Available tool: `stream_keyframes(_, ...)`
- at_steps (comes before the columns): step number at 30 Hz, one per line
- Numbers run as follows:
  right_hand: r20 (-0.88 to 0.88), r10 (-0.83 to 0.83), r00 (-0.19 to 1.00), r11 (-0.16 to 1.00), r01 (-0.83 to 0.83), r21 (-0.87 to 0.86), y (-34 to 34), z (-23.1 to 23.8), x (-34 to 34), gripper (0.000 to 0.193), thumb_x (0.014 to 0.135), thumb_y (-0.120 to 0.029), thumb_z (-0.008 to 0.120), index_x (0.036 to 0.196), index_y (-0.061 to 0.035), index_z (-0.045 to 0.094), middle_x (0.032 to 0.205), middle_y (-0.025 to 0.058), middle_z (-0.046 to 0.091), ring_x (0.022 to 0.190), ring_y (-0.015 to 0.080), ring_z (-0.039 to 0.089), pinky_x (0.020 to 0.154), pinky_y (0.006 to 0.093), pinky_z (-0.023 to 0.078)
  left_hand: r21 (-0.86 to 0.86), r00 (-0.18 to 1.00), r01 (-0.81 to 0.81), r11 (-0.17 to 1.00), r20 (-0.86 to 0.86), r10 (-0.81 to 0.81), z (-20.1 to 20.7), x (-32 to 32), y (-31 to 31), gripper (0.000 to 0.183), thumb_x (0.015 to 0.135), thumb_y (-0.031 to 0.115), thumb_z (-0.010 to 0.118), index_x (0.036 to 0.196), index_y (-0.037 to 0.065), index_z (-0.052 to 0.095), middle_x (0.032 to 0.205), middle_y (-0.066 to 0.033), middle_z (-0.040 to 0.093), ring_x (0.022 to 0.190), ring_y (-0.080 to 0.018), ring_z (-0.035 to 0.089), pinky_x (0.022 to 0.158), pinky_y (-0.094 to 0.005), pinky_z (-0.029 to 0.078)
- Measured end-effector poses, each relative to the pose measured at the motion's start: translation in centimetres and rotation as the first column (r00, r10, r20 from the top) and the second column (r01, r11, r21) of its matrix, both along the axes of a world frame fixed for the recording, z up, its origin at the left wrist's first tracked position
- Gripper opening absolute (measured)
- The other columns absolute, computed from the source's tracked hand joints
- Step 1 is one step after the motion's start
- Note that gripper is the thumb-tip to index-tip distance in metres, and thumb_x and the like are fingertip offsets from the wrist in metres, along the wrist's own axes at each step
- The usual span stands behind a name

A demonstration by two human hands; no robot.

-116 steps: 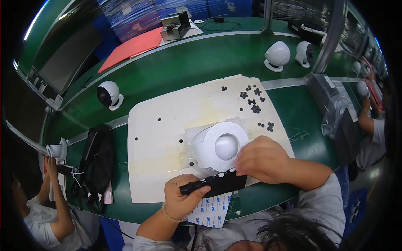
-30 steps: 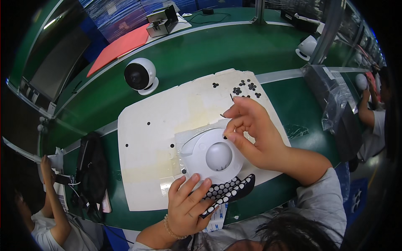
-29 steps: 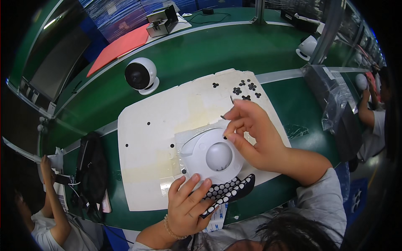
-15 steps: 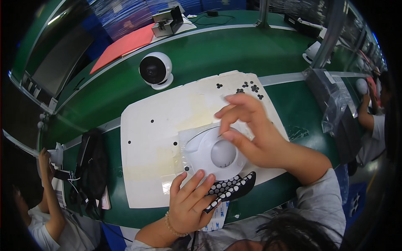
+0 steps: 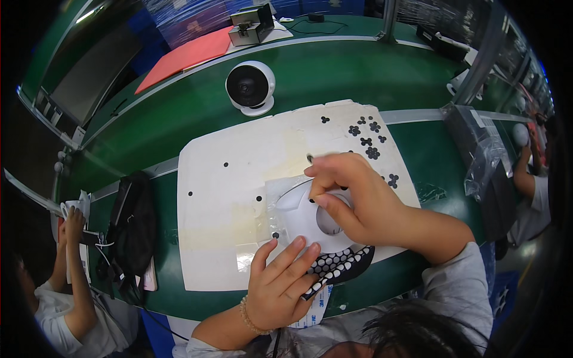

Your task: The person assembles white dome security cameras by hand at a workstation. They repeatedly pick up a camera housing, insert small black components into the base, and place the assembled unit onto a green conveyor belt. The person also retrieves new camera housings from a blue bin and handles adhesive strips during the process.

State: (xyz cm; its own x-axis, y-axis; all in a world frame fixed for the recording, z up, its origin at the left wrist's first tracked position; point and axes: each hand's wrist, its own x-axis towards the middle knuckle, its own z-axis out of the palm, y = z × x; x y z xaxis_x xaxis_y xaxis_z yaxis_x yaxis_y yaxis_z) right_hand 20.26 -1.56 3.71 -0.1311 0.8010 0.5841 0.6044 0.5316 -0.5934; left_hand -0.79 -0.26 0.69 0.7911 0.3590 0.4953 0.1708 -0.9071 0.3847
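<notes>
A white plastic shell [image 5: 298, 218] with a round opening lies on a clear bag [image 5: 270, 206] over the white board. My left hand [image 5: 277, 286] rests its outstretched fingertips on the shell's near edge. A black sheet of round pads [image 5: 340, 268] juts out from beside that hand; it seems caught by the thumb, which is partly hidden. Above the shell, my right hand [image 5: 364, 200] has thumb and index finger pinched together, with a small black round pad [image 5: 311, 201] at their tips. The right hand covers much of the shell's far right side.
The white board [image 5: 209, 238] carries scattered black dots and clusters [image 5: 372, 153]. Beyond it a white ball-shaped camera [image 5: 248, 86] stands on the green belt [image 5: 334, 71]. A black bag [image 5: 128, 232] lies left, a dark box [image 5: 471, 137] right. Co-workers sit on both sides.
The ball-shaped camera has shifted right along the belt. My right hand has come down slightly, its thumb and index finger closer together. My left hand stays at the shell's near edge.
</notes>
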Motion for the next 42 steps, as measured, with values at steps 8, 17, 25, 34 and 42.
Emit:
stream_keyframes(8,0.216,-0.18,0.96,0.981,0.159,0.109,-3.0,0.0,0.2,0.023,0.075,-0.008,0.06,0.098,-0.0096,0.056,0.127,0.0153,0.042,0.121,0.0363,0.035,0.095,0.0444,0.027,0.037,0.999,0.047,0.998,-0.016,-0.047,-0.3,-0.2,0.4,0.02,0.064,0.012,0.07,0.079,0.01,0.056,0.123,-0.012,0.05,0.12,-0.0286,0.042,0.095,-0.049,0.029)
stream_keyframes(17,0.09,-0.025,0.996,0.992,0.036,-0.123,-4.2,-0.9,-0.7,0.005,0.079,-0.013,0.058,0.08,-0.0087,0.057,0.137,0.0195,0.029,0.128,0.0409,0.019,0.098,0.0492,0.017,0.05,0.998,0.02,0.999,0.056,-0.023,-0.4,0.2,0.4,0.014,0.069,0.016,0.067,0.069,0.008,0.055,0.118,-0.011,0.054,0.117,-0.0258,0.045,0.093,-0.0464,0.03)
stream_keyframes(25,0.129,-0.023,0.991,0.983,0.046,-0.177,-4.1,-1.1,-0.7,0.005,0.078,-0.014,0.059,0.081,-0.0098,0.059,0.139,0.0201,0.026,0.131,0.0394,0.014,0.101,0.047,0.012,0.064,0.998,0.039,0.997,0.042,-0.042,-0.6,0.0,0.6,0.018,0.063,0.013,0.071,0.07,0.009,0.055,0.119,-0.0128,0.053,0.117,-0.0293,0.044,0.094,-0.0467,0.03)
stream_keyframes(34,0.126,-0.075,0.989,0.995,0.082,-0.057,-4.1,-1.3,-1.0,0.007,0.076,-0.013,0.06,0.082,-0.0087,0.059,0.133,0.0177,0.036,0.126,0.0386,0.025,0.096,0.0499,0.018,0.071,0.998,0.04,0.997,0.041,-0.043,-0.5,0.0,0.6,0.019,0.063,0.013,0.071,0.069,0.009,0.054,0.12,-0.0123,0.053,0.117,-0.0285,0.044,0.094,-0.0471,0.03)
stream_keyframes(42,0.544,-0.21,0.812,0.976,0.14,0.167,-6.1,-1.2,0.0,0.03,0.076,-0.032,0.062,0.101,-0.0169,0.06,0.129,0.0111,0.042,0.122,0.0344,0.032,0.092,0.0462,0.024,0.038,0.996,-0.011,0.999,0.088,0.008,-0.4,0.3,0.4,0.015,0.069,0.015,0.067,0.066,0.006,0.055,0.116,-0.01,0.056,0.116,-0.0243,0.047,0.091,-0.0458,0.031)
